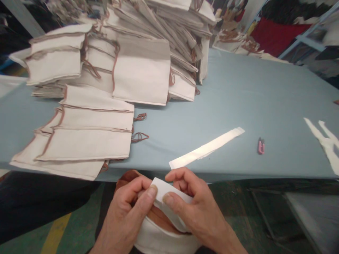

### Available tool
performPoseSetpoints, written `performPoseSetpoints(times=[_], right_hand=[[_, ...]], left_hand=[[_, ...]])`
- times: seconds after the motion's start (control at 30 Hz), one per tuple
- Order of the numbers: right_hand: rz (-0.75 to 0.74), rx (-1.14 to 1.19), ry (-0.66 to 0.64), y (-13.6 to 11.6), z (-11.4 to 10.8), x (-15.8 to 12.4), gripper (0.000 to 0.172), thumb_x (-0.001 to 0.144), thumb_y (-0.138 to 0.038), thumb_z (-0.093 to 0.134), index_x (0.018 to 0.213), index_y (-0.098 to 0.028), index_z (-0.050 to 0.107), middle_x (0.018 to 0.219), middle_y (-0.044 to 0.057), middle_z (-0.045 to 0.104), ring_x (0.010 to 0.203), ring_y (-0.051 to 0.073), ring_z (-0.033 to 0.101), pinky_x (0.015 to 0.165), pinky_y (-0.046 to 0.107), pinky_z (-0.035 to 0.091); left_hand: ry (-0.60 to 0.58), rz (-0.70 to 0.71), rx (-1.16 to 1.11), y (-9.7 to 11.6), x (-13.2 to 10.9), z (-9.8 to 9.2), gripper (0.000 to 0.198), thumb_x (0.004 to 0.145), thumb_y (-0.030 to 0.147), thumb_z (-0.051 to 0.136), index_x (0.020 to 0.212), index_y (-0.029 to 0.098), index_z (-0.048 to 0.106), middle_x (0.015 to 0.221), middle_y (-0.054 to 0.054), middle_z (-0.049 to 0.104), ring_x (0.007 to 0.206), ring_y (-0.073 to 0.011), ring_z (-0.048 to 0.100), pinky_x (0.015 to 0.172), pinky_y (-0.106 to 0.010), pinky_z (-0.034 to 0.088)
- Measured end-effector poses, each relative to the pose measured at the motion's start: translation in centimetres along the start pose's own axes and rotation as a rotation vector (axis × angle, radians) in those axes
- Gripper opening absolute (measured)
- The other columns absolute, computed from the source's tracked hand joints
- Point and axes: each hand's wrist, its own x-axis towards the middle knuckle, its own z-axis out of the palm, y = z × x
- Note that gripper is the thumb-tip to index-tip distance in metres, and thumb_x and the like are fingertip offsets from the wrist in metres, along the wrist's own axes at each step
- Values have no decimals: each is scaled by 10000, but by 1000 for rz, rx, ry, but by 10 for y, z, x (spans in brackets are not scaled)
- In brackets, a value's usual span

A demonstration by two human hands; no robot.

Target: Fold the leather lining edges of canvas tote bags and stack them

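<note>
My left hand pinches one end of a white strip between thumb and fingers. Farther along the same strip, my right hand holds it with the thumb on top, its index finger curled above. Below both hands is a cream fabric bag, its mouth spread and a brown lining showing inside. The strip's lower part hangs down into that mouth. Where the left fingertips go behind the strip is hidden.
Cream bags with brown cords lie in a front stack and a taller pile behind. On the blue-grey table lie white strips, pink thread snips and a white scrap.
</note>
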Motion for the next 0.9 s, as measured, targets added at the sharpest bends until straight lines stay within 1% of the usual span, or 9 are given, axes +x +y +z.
performPoseSetpoints(times=[0.13, 0.2, 0.3, 0.37, 0.43, 0.53, 0.63, 0.73, 0.9], right_hand=[[-9, -30, -28, 0, -1, 3, 290, 931, -452, 642, 825, -183, 671, 618, -43, 551, 550, 108, 461, 514, 226, 326], [-18, -25, -23, 2, -2, 4, 304, 932, -469, 650, 837, -181, 677, 612, -46, 544, 547, 105, 445, 508, 227, 312], [4, 44, -111, 4, -4, 3, 334, 890, -509, 725, 879, -177, 684, 585, -69, 507, 508, 89, 379, 467, 218, 259], [-20, 89, -158, 5, -7, 2, 383, 864, -543, 774, 870, -172, 681, 597, -67, 517, 516, 84, 379, 472, 210, 266], [-37, 175, -221, 8, -9, 3, 473, 921, -631, 701, 879, -160, 691, 663, -29, 594, 564, 98, 456, 514, 209, 336], [57, 397, -386, 15, -13, 13, 691, 1014, -757, 442, 914, -135, 727, 767, 52, 697, 634, 136, 570, 596, 241, 443], [155, 530, -565, 20, -16, 26, 750, 957, -818, 475, 845, -126, 741, 705, 50, 686, 603, 133, 575, 625, 250, 475], [200, 530, -720, 20, -19, 34, 750, 931, -836, 509, 843, -128, 741, 674, 23, 662, 563, 113, 555, 620, 232, 466], [125, 491, -804, 11, -24, 31, 672, 946, -791, 555, 876, -151, 747, 739, 18, 677, 657, 135, 611, 740, 265, 521]], left_hand=[[67, -81, -79, 6, -4, 5, 394, 830, 511, 740, 656, 166, 662, 617, 33, 568, 573, -105, 461, 539, -183, 362], [57, -116, -114, 7, -6, 6, 394, 798, 512, 769, 649, 168, 646, 601, 42, 546, 561, -99, 443, 532, -180, 347], [61, -104, -109, 4, -6, 5, 381, 809, 514, 758, 663, 176, 658, 601, 46, 539, 548, -101, 447, 515, -180, 349], [94, -7, -26, 2, -5, 3, 339, 850, 469, 725, 669, 184, 694, 611, 38, 579, 545, -109, 488, 509, -184, 373], [101, 144, 99, -1, -3, -2, 281, 885, 391, 698, 682, 200, 732, 608, 35, 628, 535, -114, 535, 506, -185, 401], [58, 378, 262, -7, 0, -8, 195, 903, 269, 680, 730, 238, 764, 595, 62, 677, 504, -101, 579, 505, -168, 425], [77, 548, 349, -13, 3, -11, 135, 885, 216, 684, 803, 269, 777, 617, 92, 711, 486, -82, 604, 510, -151, 433], [127, 597, 403, -19, 6, -10, 109, 888, 303, 707, 810, 264, 772, 629, 76, 725, 465, -98, 598, 515, -171, 458], [169, 538, 475, -33, 8, -11, 352, 920, 594, 682, 843, 262, 770, 511, 58, 620, 439, -145, 565, 618, -243, 522]])
